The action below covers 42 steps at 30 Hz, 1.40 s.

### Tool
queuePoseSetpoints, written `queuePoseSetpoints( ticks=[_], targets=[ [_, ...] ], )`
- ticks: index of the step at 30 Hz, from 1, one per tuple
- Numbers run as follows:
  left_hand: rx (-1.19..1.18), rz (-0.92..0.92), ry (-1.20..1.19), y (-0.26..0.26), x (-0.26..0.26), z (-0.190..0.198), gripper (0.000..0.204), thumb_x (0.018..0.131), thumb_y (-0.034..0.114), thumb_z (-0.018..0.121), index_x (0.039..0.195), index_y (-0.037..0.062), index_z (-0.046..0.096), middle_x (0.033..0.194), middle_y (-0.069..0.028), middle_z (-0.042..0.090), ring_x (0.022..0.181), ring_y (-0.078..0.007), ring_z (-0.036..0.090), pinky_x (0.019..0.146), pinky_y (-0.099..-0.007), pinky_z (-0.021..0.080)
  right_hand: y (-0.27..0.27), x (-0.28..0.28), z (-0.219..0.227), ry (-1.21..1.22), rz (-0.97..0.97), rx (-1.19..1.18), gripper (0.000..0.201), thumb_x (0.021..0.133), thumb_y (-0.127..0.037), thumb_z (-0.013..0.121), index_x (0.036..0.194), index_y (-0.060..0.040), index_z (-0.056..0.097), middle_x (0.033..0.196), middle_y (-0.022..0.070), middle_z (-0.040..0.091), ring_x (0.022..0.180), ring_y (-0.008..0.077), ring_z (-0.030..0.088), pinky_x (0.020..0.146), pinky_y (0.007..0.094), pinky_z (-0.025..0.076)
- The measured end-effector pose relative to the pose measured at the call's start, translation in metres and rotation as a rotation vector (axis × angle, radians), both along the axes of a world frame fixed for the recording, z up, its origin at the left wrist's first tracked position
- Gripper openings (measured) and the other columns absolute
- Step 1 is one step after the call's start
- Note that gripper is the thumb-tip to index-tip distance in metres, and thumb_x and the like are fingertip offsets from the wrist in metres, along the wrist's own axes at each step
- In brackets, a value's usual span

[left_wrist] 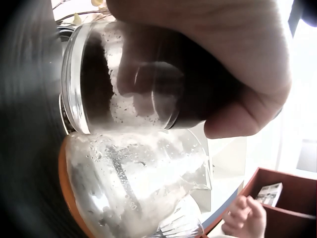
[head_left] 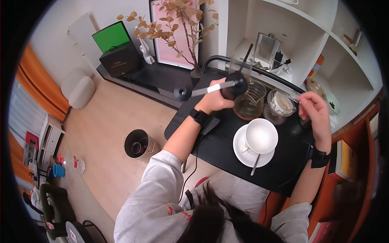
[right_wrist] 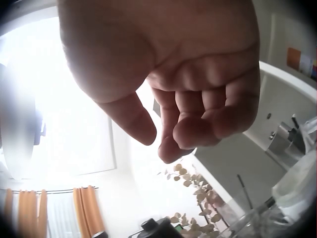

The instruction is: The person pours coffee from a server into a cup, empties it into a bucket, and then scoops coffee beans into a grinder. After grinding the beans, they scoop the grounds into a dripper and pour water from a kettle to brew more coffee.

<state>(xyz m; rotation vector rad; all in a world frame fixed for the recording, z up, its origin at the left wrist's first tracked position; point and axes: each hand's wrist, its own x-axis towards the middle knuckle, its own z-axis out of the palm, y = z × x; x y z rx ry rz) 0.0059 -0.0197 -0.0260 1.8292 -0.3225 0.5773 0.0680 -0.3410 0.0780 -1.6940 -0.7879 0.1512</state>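
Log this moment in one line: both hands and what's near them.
left hand: grips hand grinder | right hand: loosely curled, nothing held | nearby: glass server, dripper, white cup on saucer

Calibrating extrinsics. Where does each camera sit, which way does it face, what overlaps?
Head: worn on the head, facing forward and down at the black table; shows the left hand, right hand and pale sleeves.
Left wrist: on that wrist, close up on the grinder the left hand grips, and the adjacent glass carafe; right hand at lower right.
Right wrist: on that wrist, facing the right hand's palm; orange curtains beyond.
Head and left wrist share the grinder, glass carafe and both hands.
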Motion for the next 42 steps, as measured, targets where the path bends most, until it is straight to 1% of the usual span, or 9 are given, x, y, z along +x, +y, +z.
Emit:
queuePoseSetpoints(
  ticks=[2,4,6,11,14,23,35,38,42],
  targets=[
    [0.248,0.049,-0.269,-0.005,-0.001,0.009,0.052,0.055,0.008,0.071,0.106,0.0029,0.065,0.08,-0.012,0.065,0.068,-0.0219,0.062,0.071,-0.0304,0.052,0.019,-0.021,0.021,-0.003,0.126,-0.077,0.013,0.094,-0.014,0.059,0.1,-0.0049,0.066,0.075,-0.004,0.061,0.066,0.0011,0.053,0.057,0.0168,0.04],
    [0.278,-0.002,-0.204,-0.007,-0.004,0.011,0.052,0.054,0.009,0.071,0.106,0.0036,0.065,0.081,-0.0128,0.065,0.068,-0.0243,0.062,0.071,-0.0295,0.052,0.035,-0.031,0.021,0.01,0.348,-0.049,0.018,0.091,-0.011,0.063,0.108,-0.0046,0.066,0.082,-0.0037,0.062,0.068,0.0014,0.052,0.059,0.0171,0.04],
    [0.377,0.044,-0.143,-0.003,-0.002,0.004,0.047,0.049,0.009,0.071,0.096,0.0028,0.065,0.075,-0.0132,0.062,0.066,-0.0293,0.062,0.065,-0.0315,0.05,0.043,-0.042,0.025,-0.08,0.437,-0.205,0.027,0.089,-0.013,0.067,0.114,-0.0055,0.063,0.085,-0.0036,0.06,0.071,0.001,0.053,0.062,0.0185,0.041],
    [0.386,0.057,-0.133,-0.014,-0.008,0.01,0.049,0.045,0.008,0.072,0.093,0.0004,0.063,0.076,-0.0143,0.06,0.068,-0.0346,0.059,0.064,-0.0355,0.05,0.064,-0.06,0.01,-0.484,0.227,-0.21,0.033,0.082,-0.013,0.069,0.114,-0.0055,0.061,0.088,0.0063,0.062,0.07,0.0213,0.063,0.062,0.033,0.048],
    [0.442,0.017,-0.209,-0.015,-0.007,0.01,0.048,0.046,0.009,0.073,0.092,0.0002,0.063,0.074,-0.0141,0.059,0.067,-0.0352,0.059,0.064,-0.0357,0.05,0.064,-0.054,0.003,-0.512,0.229,-0.255,0.032,0.079,-0.007,0.07,0.11,-0.0026,0.06,0.086,0.0064,0.058,0.063,0.0152,0.054,0.059,0.0277,0.044],
    [0.492,-0.02,-0.206,-0.026,-0.01,0.018,0.044,0.055,0.021,0.083,0.089,0.0016,0.064,0.073,-0.0135,0.061,0.069,-0.0353,0.061,0.062,-0.0376,0.05,0.075,-0.049,-0.015,-0.604,0.225,-0.237,0.022,0.077,-0.005,0.07,0.095,-0.0031,0.058,0.083,0.0103,0.059,0.064,0.024,0.058,0.059,0.0322,0.046],
    [0.487,0.026,-0.266,-0.024,-0.009,0.013,0.048,0.054,0.024,0.083,0.091,0.0009,0.064,0.079,-0.0152,0.064,0.073,-0.0356,0.064,0.067,-0.0372,0.052,0.074,-0.045,-0.014,-0.646,0.247,-0.187,0.02,0.077,-0.006,0.071,0.091,-0.002,0.059,0.082,0.0094,0.06,0.059,0.0234,0.056,0.055,0.0305,0.045],
    [0.475,0.033,-0.236,-0.022,-0.008,0.01,0.047,0.054,0.022,0.082,0.092,0.0006,0.064,0.08,-0.016,0.065,0.074,-0.0359,0.065,0.069,-0.037,0.052,0.073,-0.046,-0.012,-0.693,0.216,-0.147,0.02,0.076,-0.007,0.072,0.09,-0.0023,0.059,0.082,0.0085,0.06,0.058,0.0208,0.055,0.054,0.0291,0.045],
    [0.525,0.101,-0.185,-0.018,-0.009,0.014,0.046,0.053,0.017,0.079,0.093,-0.0002,0.064,0.082,-0.0166,0.065,0.076,-0.0362,0.065,0.07,-0.0365,0.053,0.061,-0.048,0.0,-0.674,0.106,-0.119,0.02,0.073,-0.005,0.074,0.089,-0.0026,0.062,0.076,0.004,0.058,0.054,0.0104,0.051,0.05,0.0236,0.041]
  ],
)
